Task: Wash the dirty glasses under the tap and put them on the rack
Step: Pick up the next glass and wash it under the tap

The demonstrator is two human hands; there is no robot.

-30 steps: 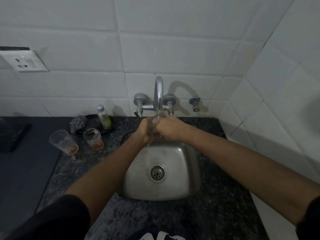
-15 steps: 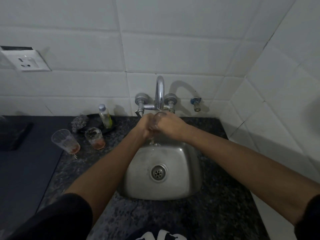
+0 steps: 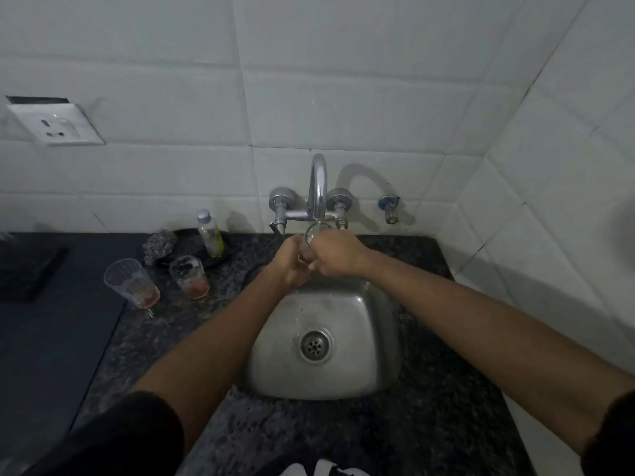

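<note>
Both hands, left hand (image 3: 290, 266) and right hand (image 3: 338, 254), grip one glass (image 3: 314, 235) under the tap (image 3: 318, 187) (two dirty glasses (image 3: 132, 285) stand far left).

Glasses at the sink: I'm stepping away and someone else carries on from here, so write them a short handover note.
Left hand and right hand: both grip one glass under the tap spout, over the steel sink; its mouth faces the camera.
Waiting: two dirty glasses with reddish residue on the counter left of the sink, a taller one and a shorter one.
Done: nothing visibly finished; no rack is in view.
Left: finish this glass, rack it, then wash and rack the other two.
</note>
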